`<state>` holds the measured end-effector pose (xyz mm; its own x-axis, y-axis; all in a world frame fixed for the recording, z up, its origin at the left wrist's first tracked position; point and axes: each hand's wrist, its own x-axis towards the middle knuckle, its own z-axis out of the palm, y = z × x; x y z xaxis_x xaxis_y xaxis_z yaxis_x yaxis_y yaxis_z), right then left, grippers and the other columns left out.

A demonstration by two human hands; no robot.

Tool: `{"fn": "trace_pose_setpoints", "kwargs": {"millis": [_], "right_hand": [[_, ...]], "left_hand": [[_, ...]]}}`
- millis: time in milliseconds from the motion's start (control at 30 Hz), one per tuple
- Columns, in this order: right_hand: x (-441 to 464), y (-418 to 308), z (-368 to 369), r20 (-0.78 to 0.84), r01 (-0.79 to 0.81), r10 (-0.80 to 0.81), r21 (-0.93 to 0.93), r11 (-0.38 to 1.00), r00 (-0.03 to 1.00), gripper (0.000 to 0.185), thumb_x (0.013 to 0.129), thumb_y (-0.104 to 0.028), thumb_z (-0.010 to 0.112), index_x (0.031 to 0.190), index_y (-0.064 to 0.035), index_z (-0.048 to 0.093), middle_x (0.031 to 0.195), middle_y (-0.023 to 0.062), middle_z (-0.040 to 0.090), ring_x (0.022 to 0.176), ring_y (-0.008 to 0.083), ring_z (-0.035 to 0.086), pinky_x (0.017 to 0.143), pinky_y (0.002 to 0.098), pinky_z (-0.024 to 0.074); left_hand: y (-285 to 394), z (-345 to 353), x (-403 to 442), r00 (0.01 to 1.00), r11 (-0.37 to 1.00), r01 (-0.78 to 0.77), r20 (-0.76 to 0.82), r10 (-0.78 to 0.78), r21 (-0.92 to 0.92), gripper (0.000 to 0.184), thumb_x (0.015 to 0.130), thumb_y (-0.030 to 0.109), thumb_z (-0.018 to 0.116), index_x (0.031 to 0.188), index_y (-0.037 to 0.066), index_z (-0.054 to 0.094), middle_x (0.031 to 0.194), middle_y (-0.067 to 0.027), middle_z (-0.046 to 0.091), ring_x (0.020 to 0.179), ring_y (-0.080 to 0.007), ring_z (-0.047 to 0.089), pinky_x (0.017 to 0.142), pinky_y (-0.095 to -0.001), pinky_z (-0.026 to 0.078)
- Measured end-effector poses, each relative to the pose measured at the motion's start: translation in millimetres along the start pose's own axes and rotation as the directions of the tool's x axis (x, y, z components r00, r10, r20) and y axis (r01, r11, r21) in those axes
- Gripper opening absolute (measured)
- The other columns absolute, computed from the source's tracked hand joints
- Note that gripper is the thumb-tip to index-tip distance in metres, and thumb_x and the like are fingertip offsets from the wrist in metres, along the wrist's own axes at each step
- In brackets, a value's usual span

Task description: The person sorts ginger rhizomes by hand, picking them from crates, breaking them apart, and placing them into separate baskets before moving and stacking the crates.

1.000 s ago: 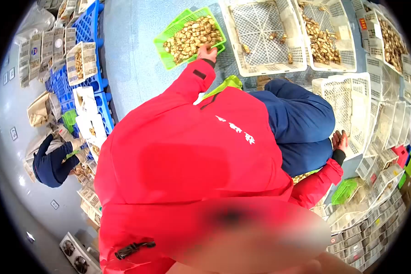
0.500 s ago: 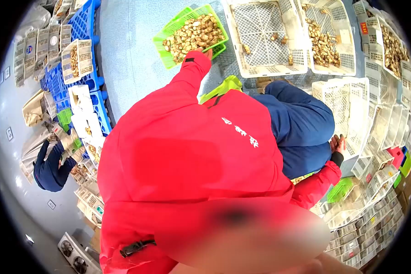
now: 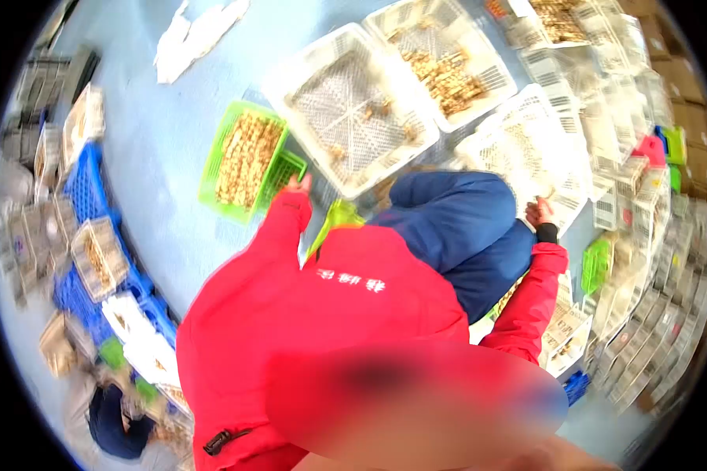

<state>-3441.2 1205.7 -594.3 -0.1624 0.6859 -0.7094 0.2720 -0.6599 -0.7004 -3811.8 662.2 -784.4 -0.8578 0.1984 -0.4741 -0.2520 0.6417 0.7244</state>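
My left hand [image 3: 299, 185] is at the near rim of a green basket [image 3: 284, 174], its fingers curled against the edge. Beside and partly over that basket lies another green basket [image 3: 209, 192], filled with small brown-and-cream pieces [image 3: 247, 157] that look like mushrooms. On the right, my right hand [image 3: 540, 212] has closed fingers at the near edge of a tilted white plastic crate [image 3: 491, 145]; blur hides the exact grip. A larger white crate [image 3: 434, 140] with a few pieces inside sits ahead. Next to it, a second white crate [image 3: 504, 88] holds more of them.
Stacked white crates [image 3: 605, 149] line the right side. Blue pallets [image 3: 86, 184] bearing crates run along the left, where a person in dark clothing [image 3: 118, 420] bends over. A white sheet or bag [image 3: 192, 39] lies on the blue floor [image 3: 161, 133].
My view has turned, so the surroundings appear rotated and blurred. The filled green basket now sits left of the other one, away from my left hand. The white crate at my right hand looks more tilted.
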Motion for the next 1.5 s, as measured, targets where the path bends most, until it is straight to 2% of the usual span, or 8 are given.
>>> {"fn": "trace_pose_setpoints", "kwargs": {"millis": [400,533,700,767,833,933,967,1500], "right_hand": [[-22.2,-2.7,28.5,-0.079,0.02,-0.024,-0.06,0.998,0.997,0.01,0.078,-0.015,0.05,0.069,-0.0154,0.045,0.054,0.0015,0.04,0.04,0.0132,0.035,0.034,0.0262,0.0264],[20.5,4.9,-4.7,0.714,-0.162,0.0,0.16,0.974,0.7,0.009,0.079,-0.019,0.05,0.084,-0.0124,0.052,0.061,0.0071,0.05,0.046,0.0206,0.049,0.038,0.0313,0.0387],[9.7,7.8,3.5,0.019,0.118,-0.117,-0.109,0.987,0.993,0.025,0.073,-0.025,0.058,0.092,-0.0099,0.052,0.071,0.0119,0.058,0.062,0.0247,0.058,0.049,0.0365,0.0473],[3.0,10.6,3.5,0.013,0.172,-0.171,-0.049,0.984,0.985,0.019,0.075,-0.025,0.056,0.084,-0.0094,0.051,0.066,0.0121,0.057,0.056,0.024,0.055,0.047,0.0364,0.0459],[-3.0,3.9,8.3,0.01,0.214,-0.214,-0.009,0.977,0.977,0.016,0.077,-0.025,0.053,0.077,-0.0089,0.05,0.062,0.0122,0.055,0.05,0.0233,0.053,0.045,0.0363,0.0446],[-0.6,9.2,-1.8,0.055,0.24,-0.242,0.045,0.97,0.969,0.021,0.079,-0.027,0.053,0.087,-0.0086,0.051,0.066,0.0124,0.056,0.051,0.0222,0.053,0.045,0.0357,0.0447],[2.5,12.1,-6.9,0.073,0.248,-0.252,0.066,0.967,0.965,0.025,0.079,-0.029,0.054,0.093,-0.0085,0.052,0.069,0.0124,0.057,0.053,0.0219,0.054,0.045,0.0354,0.045],[-17.3,12.3,-10.3,0.107,0.124,-0.129,0.051,0.991,0.986,0.032,0.087,-0.024,0.042,0.115,-0.0104,0.047,0.098,0.0147,0.059,0.078,0.0228,0.06,0.063,0.0331,0.0498]], "left_hand": [[6.9,-23.3,-34.3,0.881,0.663,-0.28,0.461,-0.11,0.694,0.033,0.076,0.037,0.05,0.087,0.005,0.056,0.086,-0.0162,0.056,0.081,-0.0308,0.054,0.069,-0.0411,0.042],[-4.1,3.4,-32.5,0.801,0.745,-0.384,0.599,-0.026,0.546,0.029,0.076,0.036,0.049,0.075,0.007,0.053,0.074,-0.0121,0.052,0.071,-0.0265,0.052,0.061,-0.0393,0.041],[-2.1,41.5,15.5,0.554,0.477,-0.827,0.58,0.597,0.299,0.03,0.075,0.035,0.047,0.061,0.008,0.049,0.058,-0.0069,0.048,0.058,-0.0211,0.05,0.051,-0.0369,0.04],[58.2,49.0,18.7,0.718,0.83,0.461,0.681,-0.141,-0.314,0.019,0.072,0.022,0.048,0.056,0.014,0.041,0.051,-0.0026,0.041,0.046,-0.0173,0.041,0.041,-0.032,0.031],[2.7,124.3,135.9,0.197,0.765,0.569,0.954,0.227,-0.3,0.03,0.077,0.029,0.048,0.053,0.016,0.036,0.045,0.0005,0.035,0.038,-0.016,0.035,0.039,-0.0292,0.029],[125.9,73.1,39.6,0.7,0.778,0.47,0.713,-0.042,-0.416,0.015,0.08,0.019,0.048,0.067,0.011,0.046,0.061,-0.0005,0.049,0.053,-0.0171,0.047,0.048,-0.0336,0.039],[117.6,75.1,56.1,0.068,0.44,0.865,0.927,0.37,-0.24,0.017,0.081,0.019,0.046,0.065,0.014,0.044,0.054,0.002,0.04,0.046,-0.0151,0.038,0.043,-0.0317,0.033],[135.8,87.5,16.2,0.652,0.847,0.509,0.71,-0.265,-0.152,0.041,0.08,0.033,0.052,0.113,0.01,0.046,0.098,-0.0069,0.056,0.083,-0.0225,0.056,0.074,-0.0396,0.047]]}}
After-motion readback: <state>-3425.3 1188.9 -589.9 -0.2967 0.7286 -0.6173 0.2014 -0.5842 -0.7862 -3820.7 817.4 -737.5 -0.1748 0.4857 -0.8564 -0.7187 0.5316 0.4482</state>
